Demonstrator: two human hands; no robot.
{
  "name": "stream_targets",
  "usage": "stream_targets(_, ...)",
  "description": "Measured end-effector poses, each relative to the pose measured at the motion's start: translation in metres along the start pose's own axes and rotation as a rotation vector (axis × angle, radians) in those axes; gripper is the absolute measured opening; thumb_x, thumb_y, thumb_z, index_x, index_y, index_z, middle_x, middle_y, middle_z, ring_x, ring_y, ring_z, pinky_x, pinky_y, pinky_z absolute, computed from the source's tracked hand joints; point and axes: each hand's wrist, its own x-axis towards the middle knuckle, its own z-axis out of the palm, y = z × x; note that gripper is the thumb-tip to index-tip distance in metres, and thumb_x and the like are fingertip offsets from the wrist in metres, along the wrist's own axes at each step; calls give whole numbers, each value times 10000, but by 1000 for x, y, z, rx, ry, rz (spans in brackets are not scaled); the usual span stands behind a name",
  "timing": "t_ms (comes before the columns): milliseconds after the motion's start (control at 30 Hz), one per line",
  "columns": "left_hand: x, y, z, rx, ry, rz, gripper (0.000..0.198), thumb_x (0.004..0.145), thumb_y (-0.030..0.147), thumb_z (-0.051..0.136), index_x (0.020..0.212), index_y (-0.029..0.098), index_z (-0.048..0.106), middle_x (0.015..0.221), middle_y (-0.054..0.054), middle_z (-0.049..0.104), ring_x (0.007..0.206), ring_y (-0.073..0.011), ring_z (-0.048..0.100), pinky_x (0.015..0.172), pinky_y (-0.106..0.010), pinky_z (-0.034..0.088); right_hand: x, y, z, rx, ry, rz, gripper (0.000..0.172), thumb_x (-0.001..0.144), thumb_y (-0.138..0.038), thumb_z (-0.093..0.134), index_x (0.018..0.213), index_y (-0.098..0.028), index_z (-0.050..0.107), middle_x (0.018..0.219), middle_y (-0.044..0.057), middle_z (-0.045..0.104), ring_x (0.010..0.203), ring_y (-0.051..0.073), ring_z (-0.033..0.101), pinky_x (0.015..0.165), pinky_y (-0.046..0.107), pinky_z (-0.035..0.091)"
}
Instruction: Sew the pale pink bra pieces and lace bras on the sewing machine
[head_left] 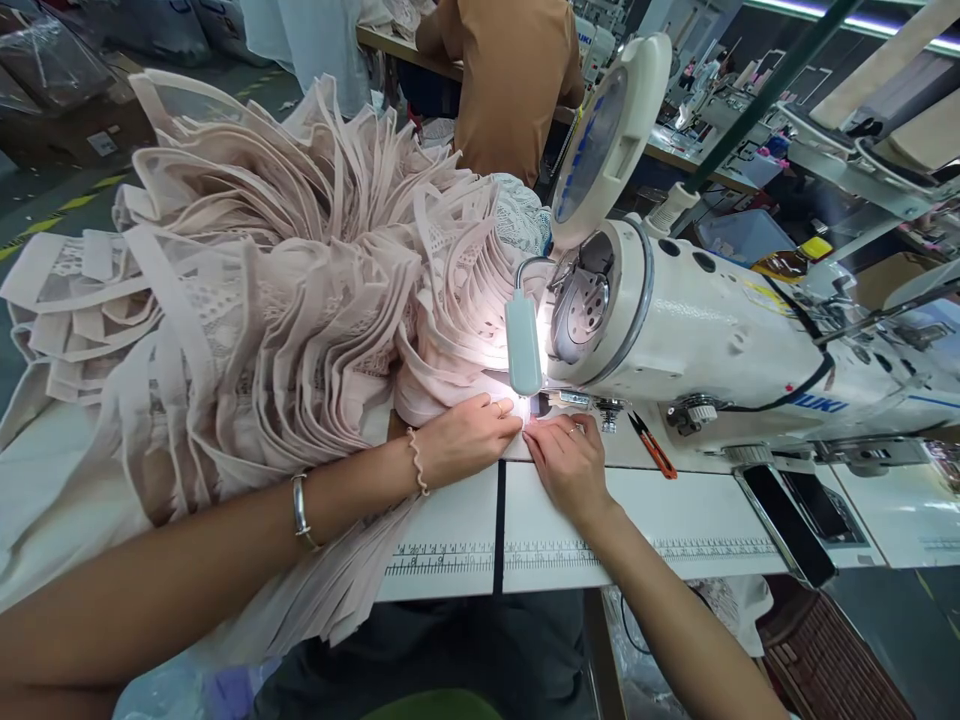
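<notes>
Just in front of the needle area of a white sewing machine [675, 310], my left hand [472, 440] pinches the edge of pale pink lace fabric [499, 392]. Close beside it, the fingertips of my right hand [571, 465] are closed on the same fabric edge. A small lamp [523, 345] shines brightly down on this spot and partly hides the needle. The fabric runs back into a large pile of pale pink lace-and-mesh pieces [322, 330], which lies along and under my left forearm.
Orange-handled thread snips [654, 448] lie right of my right hand. A phone [784, 522] rests at the table's front right, and a printed ruler [585, 552] runs along the front edge. A round magnifier [615, 140] stands above the machine head. Beyond, a person in brown [510, 90] faces away.
</notes>
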Motion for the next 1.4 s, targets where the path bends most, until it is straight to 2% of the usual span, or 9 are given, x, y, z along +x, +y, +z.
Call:
stream_targets(167,3,6,1,76,13,45,328,999,34,383,868,121,672,919,-84,617,887,-206,548,677,-354,353,5,-7,6,-3,65,87,301,987,-151,472,728,-220,609,660,5,626,732,169,589,862,332,406)
stream_targets(267,2,7,1,87,71,38,288,993,40,414,873,111,666,889,-82,602,881,-212,548,667,-351,344,8,-6,5,132,124,233,234,929,-149,518,735,-225,625,680,6,651,741,175,603,798,311,450)
stream_targets(333,1,7,2,89,97,18,268,992,35,419,889,101,658,892,-85,599,868,-212,549,674,-350,352,8,-3,3,200,114,277,214,924,-164,541,748,-226,646,702,5,679,732,173,615,767,304,466)
stream_targets(533,-3,6,8,-16,135,-81,316,1013,20,331,958,100,631,856,-74,602,795,-188,531,704,-326,417,-1,7,-3,229,50,181,232,968,-199,508,927,-223,735,826,26,766,795,177,679,864,342,469)
stream_targets(800,-5,3,10,-96,169,-94,303,990,25,397,802,120,614,810,-62,594,775,-179,526,697,-288,451,-4,9,-6,212,16,62,353,880,-93,487,1011,-251,774,959,20,771,941,195,671,899,360,449)
stream_targets(867,-6,0,8,-133,174,-131,247,979,53,434,825,128,612,885,-72,619,831,-192,542,744,-306,471,-4,11,-4,238,7,86,370,879,-70,476,982,-257,778,961,20,750,943,191,657,901,363,435)
stream_targets(1000,-10,-3,4,-197,145,-144,151,957,98,476,1032,113,607,1189,-137,618,1032,-241,559,934,-395,483,-6,15,-3,277,-41,156,387,889,-66,478,935,-292,788,1001,22,708,927,186,635,912,383,412)
stream_targets(1133,-12,-4,5,-219,79,-155,186,970,88,430,1059,123,590,1213,-137,612,1068,-248,571,1001,-436,469,-7,16,-3,273,-67,148,401,892,-45,478,966,-291,785,1140,21,724,1059,202,620,953,387,398)
stream_targets(1400,-11,-5,9,-256,69,-166,268,956,31,378,1094,127,587,1245,-140,603,1154,-254,562,1079,-468,428,-7,17,1,250,10,74,393,878,-25,493,1014,-274,766,1115,24,765,1083,207,645,998,410,373)
